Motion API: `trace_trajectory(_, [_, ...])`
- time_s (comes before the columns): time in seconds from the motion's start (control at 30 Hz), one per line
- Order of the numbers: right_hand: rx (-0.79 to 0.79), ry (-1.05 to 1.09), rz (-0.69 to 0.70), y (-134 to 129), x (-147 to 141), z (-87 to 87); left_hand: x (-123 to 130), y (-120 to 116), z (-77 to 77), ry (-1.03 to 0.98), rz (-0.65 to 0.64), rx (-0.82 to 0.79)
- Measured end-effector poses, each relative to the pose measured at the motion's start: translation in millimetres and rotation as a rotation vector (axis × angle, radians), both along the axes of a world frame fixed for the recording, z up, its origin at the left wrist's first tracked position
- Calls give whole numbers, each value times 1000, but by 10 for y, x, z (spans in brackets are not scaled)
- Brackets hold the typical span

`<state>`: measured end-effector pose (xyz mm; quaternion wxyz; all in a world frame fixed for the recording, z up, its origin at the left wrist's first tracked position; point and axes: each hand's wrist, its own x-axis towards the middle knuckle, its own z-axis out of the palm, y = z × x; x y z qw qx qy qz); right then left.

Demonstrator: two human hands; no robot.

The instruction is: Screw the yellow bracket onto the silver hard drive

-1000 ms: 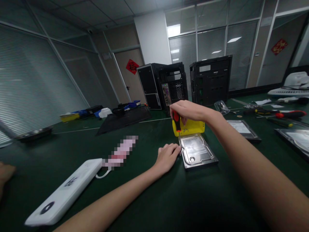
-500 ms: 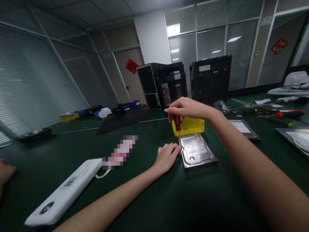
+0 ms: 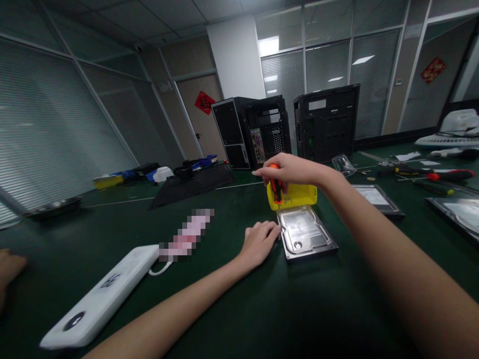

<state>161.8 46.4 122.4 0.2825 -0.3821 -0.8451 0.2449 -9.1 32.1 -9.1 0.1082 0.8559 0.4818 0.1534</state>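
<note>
A silver hard drive (image 3: 305,229) lies flat on the green table. My right hand (image 3: 280,172) is closed around the orange-and-black handle of a screwdriver (image 3: 276,191). The tool stands nearly upright, its tip at the drive's far left corner. On the left, my left hand (image 3: 261,242) rests low on the table, its bent fingers pressed to the drive's left edge and holding it. Just behind the drive sits a yellow tray (image 3: 302,196) with a few small bits, perhaps screws, inside; my right hand partly covers it.
More hard drives (image 3: 377,200) lie at right, near pliers and screwdrivers (image 3: 451,175). Black computer cases (image 3: 267,130) stand at the back. A white power bank (image 3: 105,294) with a cable lies front left. Another person's hand (image 3: 10,264) shows at the left edge.
My right hand has shifted slightly on the screwdriver's handle, and its wrist has turned a little. My left hand and the hard drive look unmoved.
</note>
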Motion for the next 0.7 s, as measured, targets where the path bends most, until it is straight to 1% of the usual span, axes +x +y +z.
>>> trace_trajectory(0.1, [21, -12, -53, 13, -16, -18, -2, 4, -5, -1, 1, -2])
trace_trajectory(0.2, [88, -45, -89, 19, -16, -35, -7, 11, -12, -9, 0, 3])
trace_trajectory(0.3, [147, -52, -75, 19, -8, -45, -8, 21, -24, 3, 4, 8])
trace_trajectory(0.4, [206, -10, -52, 11, 5, -26, -6, 25, -32, 23, 14, 15])
trace_trajectory(0.43, [259, 13, -73, 6, 16, -8, -5, 22, -30, 22, 15, 17])
trace_trajectory(0.47, [337, 44, -124, 0, 34, 16, -5, 18, -26, 19, 13, 15])
trace_trajectory(0.57, [613, 138, -384, -29, 138, 113, -7, 2, -3, 2, 5, 4])
trace_trajectory(0.6, [661, 145, -448, -40, 186, 146, -8, -3, 5, -3, -1, 0])
trace_trajectory(0.63, [677, 136, -476, -52, 235, 174, -10, -7, 11, -7, -6, -3])
trace_trajectory(0.7, [648, 82, -453, -69, 320, 211, -13, -11, 18, -13, -11, -9])
